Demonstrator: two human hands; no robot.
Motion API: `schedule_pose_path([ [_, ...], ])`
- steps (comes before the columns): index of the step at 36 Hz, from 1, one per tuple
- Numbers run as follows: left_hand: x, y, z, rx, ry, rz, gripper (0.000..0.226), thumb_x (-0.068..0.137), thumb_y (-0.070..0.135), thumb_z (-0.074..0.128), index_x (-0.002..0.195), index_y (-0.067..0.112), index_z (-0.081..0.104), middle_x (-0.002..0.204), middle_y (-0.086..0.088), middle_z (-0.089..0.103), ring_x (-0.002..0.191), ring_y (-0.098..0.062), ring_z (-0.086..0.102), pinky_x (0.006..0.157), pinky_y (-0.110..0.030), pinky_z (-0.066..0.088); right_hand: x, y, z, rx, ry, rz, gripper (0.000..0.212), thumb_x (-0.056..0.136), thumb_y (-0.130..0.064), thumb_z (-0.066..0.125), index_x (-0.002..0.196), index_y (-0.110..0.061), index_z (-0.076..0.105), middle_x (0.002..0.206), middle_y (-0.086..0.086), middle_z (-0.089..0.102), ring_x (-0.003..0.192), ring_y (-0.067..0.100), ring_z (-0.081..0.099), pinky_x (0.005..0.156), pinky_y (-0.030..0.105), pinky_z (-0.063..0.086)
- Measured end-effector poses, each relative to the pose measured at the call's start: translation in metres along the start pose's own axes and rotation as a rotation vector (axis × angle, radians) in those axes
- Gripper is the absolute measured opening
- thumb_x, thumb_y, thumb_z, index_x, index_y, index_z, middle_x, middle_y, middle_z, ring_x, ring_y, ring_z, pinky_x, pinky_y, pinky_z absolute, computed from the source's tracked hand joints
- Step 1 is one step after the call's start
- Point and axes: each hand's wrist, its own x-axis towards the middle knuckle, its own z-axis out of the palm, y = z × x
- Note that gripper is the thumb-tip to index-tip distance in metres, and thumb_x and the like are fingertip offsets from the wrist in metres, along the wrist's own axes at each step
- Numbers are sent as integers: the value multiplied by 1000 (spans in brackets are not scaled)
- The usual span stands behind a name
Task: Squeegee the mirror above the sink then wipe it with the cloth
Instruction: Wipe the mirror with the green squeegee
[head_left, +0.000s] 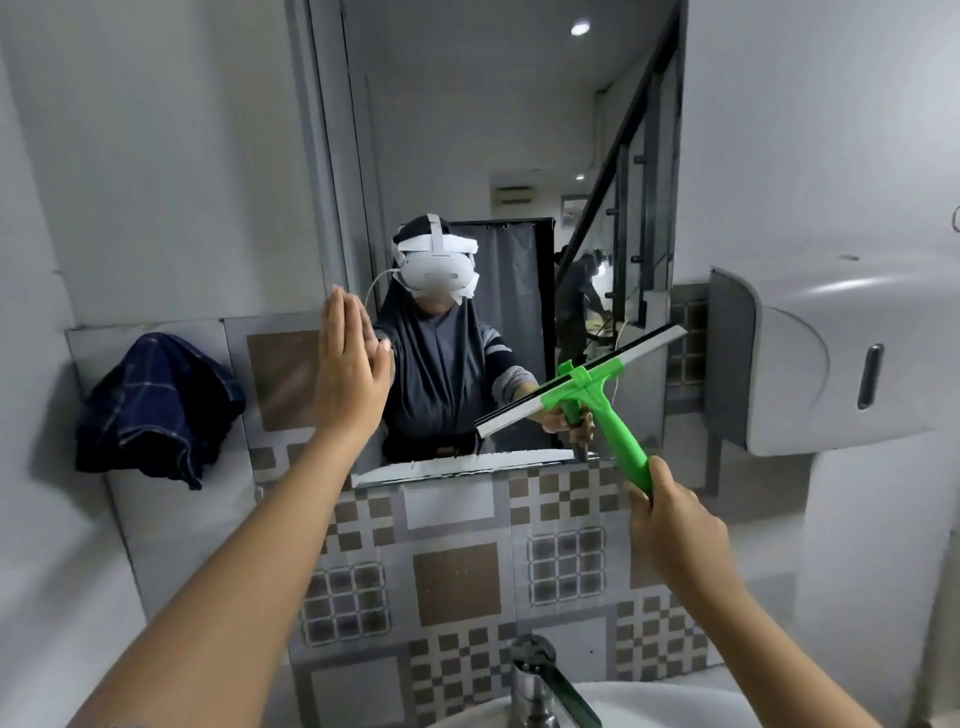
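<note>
The mirror (467, 130) hangs on the wall above the sink and reflects a person in a headset. My right hand (675, 525) grips the lower end of a green squeegee (597, 395). Its blade is tilted, lying against the mirror's lower right part. My left hand (350, 364) is flat with fingers together, palm against the mirror's left edge. A dark blue checked cloth (156, 405) lies bunched on the tiled ledge to the left of the mirror.
A chrome tap (540, 680) and the white sink (649, 701) rim sit at the bottom. A white wall dispenser (831, 353) juts out right of the mirror. Patterned grey and brown tiles (457, 582) cover the wall below the mirror.
</note>
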Motion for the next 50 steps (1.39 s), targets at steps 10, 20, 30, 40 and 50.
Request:
schedule_pose_path([
  [10, -1, -1, -5, -25, -34, 20, 65, 95, 21, 45, 145, 2, 8, 155, -14, 3, 143, -22, 1, 105, -6, -14, -16, -17, 9, 131, -32, 93, 28, 98, -30, 35, 115, -9, 42, 67, -3, 48, 51, 11, 45, 42, 25, 28],
  [20, -2, -2, -8, -53, -49, 33, 66, 95, 21, 46, 145, 3, 5, 155, -13, 1, 143, -24, 0, 99, 1, -14, -39, -54, 30, 469, -60, 247, 20, 97, -32, 39, 95, -12, 45, 69, 4, 55, 51, 17, 49, 46, 27, 36],
  [30, -1, -15, -13, 1, -82, 120, 69, 95, 24, 48, 145, 5, 4, 155, -12, -1, 143, -21, -1, 104, -7, -6, -62, -101, 56, 780, -37, 341, 20, 97, -25, 40, 94, -6, 47, 68, 4, 49, 49, 13, 42, 45, 29, 38],
  [40, -4, -22, -18, -41, -121, 153, 69, 96, 23, 45, 145, 6, 1, 156, -9, -4, 143, -21, -1, 106, -18, 12, -95, -127, 90, 717, -60, 248, 14, 95, -29, 43, 91, -15, 45, 66, 3, 51, 49, 12, 44, 45, 29, 42],
  [50, -9, -26, -17, -42, -115, 165, 68, 95, 21, 47, 145, 4, 3, 155, -13, 0, 143, -23, 2, 98, -6, 11, -112, -135, 108, 510, -44, 127, 14, 96, -30, 42, 94, -15, 42, 59, -4, 48, 43, 9, 41, 41, 20, 30],
])
